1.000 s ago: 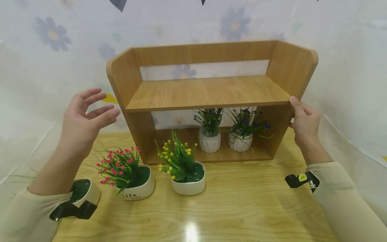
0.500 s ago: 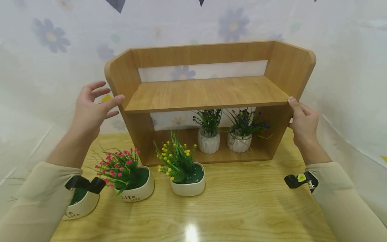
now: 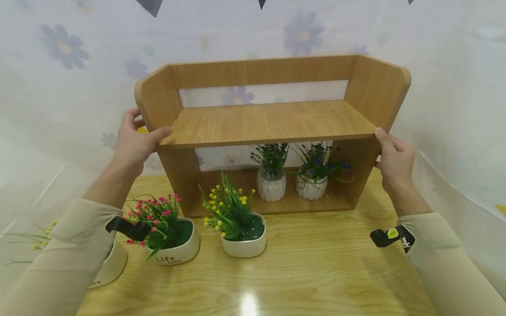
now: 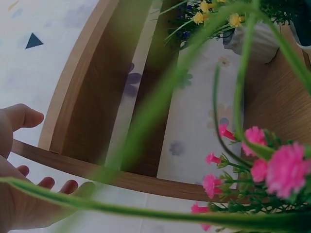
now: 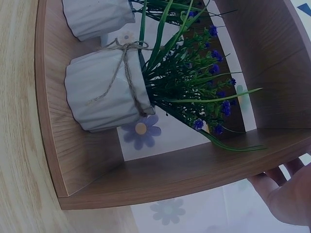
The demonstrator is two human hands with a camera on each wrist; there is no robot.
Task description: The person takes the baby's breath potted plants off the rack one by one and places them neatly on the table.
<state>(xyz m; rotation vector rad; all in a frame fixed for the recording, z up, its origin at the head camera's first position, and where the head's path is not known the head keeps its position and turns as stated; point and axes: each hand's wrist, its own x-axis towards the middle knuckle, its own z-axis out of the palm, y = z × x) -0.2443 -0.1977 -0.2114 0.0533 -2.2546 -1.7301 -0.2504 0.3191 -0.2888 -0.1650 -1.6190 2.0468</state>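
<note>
A: What has changed at the left hand (image 3: pixel 136 142)?

B: A second ago it hung clear of the wooden shelf (image 3: pixel 272 120); now it straddles the left side panel, thumb in front, fingers outside. It is loosely spread, and I can't tell whether it touches.

A: And the right hand (image 3: pixel 395 160)?

B: Same place as before: it grips the right side panel, thumb at the middle board's front corner, fingers behind.

A: Where is the shelf?

B: Upright at the back of the table (image 3: pixel 316 263). It's smooth brown board with visible grain, rounded upper corners and two levels.

A: Inside?

B: Two white fluted pots, left (image 3: pixel 271 186) and right (image 3: pixel 312 188), on the lower level; twine (image 5: pixel 125 47) is tied round the right one.

A: In front?

B: A glossy cream planter with yellow flowers (image 3: pixel 243 245), a pink-flowered one (image 3: pixel 178 254), and a third (image 3: pixel 114 265) partly behind the left sleeve (image 3: pixel 79 245).

A: The room?

B: Pale, glossy woodgrain tabletop; white backdrop (image 3: pixel 237 30) printed with lilac flowers.
</note>
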